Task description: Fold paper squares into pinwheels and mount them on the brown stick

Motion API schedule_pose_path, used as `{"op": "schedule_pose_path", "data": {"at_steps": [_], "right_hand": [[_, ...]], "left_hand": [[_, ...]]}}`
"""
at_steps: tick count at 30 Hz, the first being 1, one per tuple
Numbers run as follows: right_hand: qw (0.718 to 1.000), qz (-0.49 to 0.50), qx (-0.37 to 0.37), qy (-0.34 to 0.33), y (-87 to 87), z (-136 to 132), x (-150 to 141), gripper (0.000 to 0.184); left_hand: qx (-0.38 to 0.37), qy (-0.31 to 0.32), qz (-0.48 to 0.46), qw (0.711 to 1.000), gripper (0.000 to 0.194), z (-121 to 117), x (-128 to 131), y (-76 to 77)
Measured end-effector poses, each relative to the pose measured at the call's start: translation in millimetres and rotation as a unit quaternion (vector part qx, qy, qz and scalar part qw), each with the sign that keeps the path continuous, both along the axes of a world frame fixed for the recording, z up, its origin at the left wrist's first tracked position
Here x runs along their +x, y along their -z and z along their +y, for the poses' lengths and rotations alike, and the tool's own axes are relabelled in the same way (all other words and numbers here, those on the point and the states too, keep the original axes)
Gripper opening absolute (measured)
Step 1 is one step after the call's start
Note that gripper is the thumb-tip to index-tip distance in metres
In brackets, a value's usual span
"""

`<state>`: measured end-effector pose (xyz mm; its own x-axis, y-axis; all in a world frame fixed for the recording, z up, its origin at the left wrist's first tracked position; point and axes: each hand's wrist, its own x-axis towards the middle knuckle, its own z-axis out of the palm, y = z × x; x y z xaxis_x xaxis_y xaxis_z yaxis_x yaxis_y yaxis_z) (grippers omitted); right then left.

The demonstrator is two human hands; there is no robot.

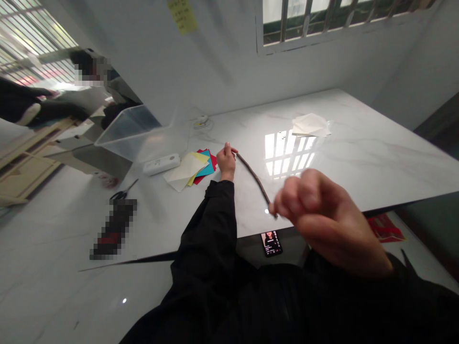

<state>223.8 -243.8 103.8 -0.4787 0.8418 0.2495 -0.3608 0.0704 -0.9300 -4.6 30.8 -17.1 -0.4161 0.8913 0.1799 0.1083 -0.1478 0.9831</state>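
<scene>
left hand (226,163) partly hides stick (255,178)

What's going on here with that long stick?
A person's left hand holds the far end of a thin, dark stick at the white table. The right hand is up near the camera, fingers curled and blurry; I can't tell if it holds anything. Colored papers lie beside the left hand.

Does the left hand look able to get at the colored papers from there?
Probably yes: the left hand is right beside the colored papers and nothing visible stands between, though it appears to hold one end of the stick.
</scene>
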Motion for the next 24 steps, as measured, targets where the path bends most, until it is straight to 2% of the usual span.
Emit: {"op": "schedule_pose_path", "data": {"at_steps": [2, 4, 6, 9, 11, 12, 13, 15, 17, 18, 20, 22, 23, 24], "right_hand": [[0.993, 0.008, -0.004, 0.117, 4.8, 64.6, -20.1, 0.029], [0.984, -0.007, 0.009, 0.179, 23.8, 117.3, -22.7, 0.033], [0.974, -0.041, 0.013, 0.221, 46.4, 159.0, -13.8, 0.038], [0.965, -0.085, 0.015, 0.247, 67.7, 204.2, 2.2, 0.041], [0.967, -0.101, 0.01, 0.233, 68.5, 219.5, 7.2, 0.04], [0.974, -0.104, 0.004, 0.2, 65.5, 220.9, 7.4, 0.039], [0.984, -0.103, -0.005, 0.148, 61.0, 217.2, 6.2, 0.037], [0.995, -0.096, -0.029, -0.019, 51.8, 194.0, -0.1, 0.033], [0.979, -0.06, -0.068, -0.182, 50.2, 151.7, -10.0, 0.031], [0.957, -0.047, -0.094, -0.271, 55.0, 125.7, -15.6, 0.03], [0.895, -0.026, -0.149, -0.419, 78.3, 72.1, -26.1, 0.031], [0.824, -0.057, -0.185, -0.533, 115.8, 28.2, -32.8, 0.037], [0.815, -0.098, -0.179, -0.543, 136.6, 13.5, -33.4, 0.037], [0.829, -0.167, -0.16, -0.509, 156.3, 4.7, -31.9, 0.03]], "left_hand": [[0.002, 0.0, 0.003, 1.0, 0.06, 0.5, 0.0, 0.7], [0.004, 0.0, 0.004, 1.0, 0.061, 1.0, -0.1, 0.9], [0.002, 0.0, 0.003, 1.0, 0.061, 1.1, -0.2, 0.6], [-0.002, 0.001, 0.004, 1.0, 0.06, 0.5, -0.2, -0.1], [-0.004, 0.0, 0.007, 1.0, 0.059, 0.4, -0.1, 0.2], [-0.004, -0.001, 0.009, 1.0, 0.059, 0.5, -0.1, 0.6], [-0.004, -0.002, 0.012, 1.0, 0.059, 0.8, -0.1, 1.3], [-0.001, -0.003, 0.016, 1.0, 0.06, 1.2, -0.2, 2.9], [0.003, -0.001, 0.019, 1.0, 0.062, 1.2, -0.5, 4.4], [0.004, 0.001, 0.019, 1.0, 0.063, 1.0, -0.7, 4.8], [0.005, 0.004, 0.019, 1.0, 0.064, 0.1, -1.0, 5.2], [0.004, 0.007, 0.015, 1.0, 0.065, -1.1, -1.3, 4.9], [0.004, 0.009, 0.013, 1.0, 0.065, -1.6, -1.3, 4.7], [0.003, 0.011, 0.01, 1.0, 0.065, -2.0, -1.4, 4.5]]}}
